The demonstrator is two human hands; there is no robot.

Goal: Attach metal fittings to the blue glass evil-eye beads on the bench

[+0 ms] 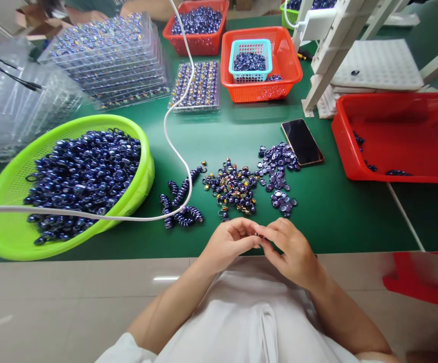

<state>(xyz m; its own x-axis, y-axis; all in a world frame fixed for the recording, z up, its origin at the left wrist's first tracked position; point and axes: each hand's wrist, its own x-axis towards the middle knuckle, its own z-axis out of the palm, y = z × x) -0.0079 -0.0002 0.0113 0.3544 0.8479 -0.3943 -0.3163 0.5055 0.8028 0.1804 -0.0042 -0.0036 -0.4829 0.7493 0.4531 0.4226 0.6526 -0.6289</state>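
My left hand (228, 243) and my right hand (292, 249) meet at the table's front edge, fingertips pinched together. Between them is a small dark part (257, 234), mostly hidden by the fingers, so its kind cannot be made out. Just beyond the hands lies a loose pile of small dark-blue and gold parts (236, 186). To its right are flat, shiny purple-blue caps (279, 161), with a smaller cluster of them nearer my right hand. Left of the pile, dark-blue ringed pieces (183, 191) lie stacked in curved rows.
A lime-green basket (148, 171) full of dark-blue ringed pieces stands left. Stacked clear trays (128, 65), a filled tray (196, 85), red baskets (237, 91) and a phone (302, 142) lie beyond. A red bin (411, 136) is right. A white cable (169, 131) hangs across the left side.
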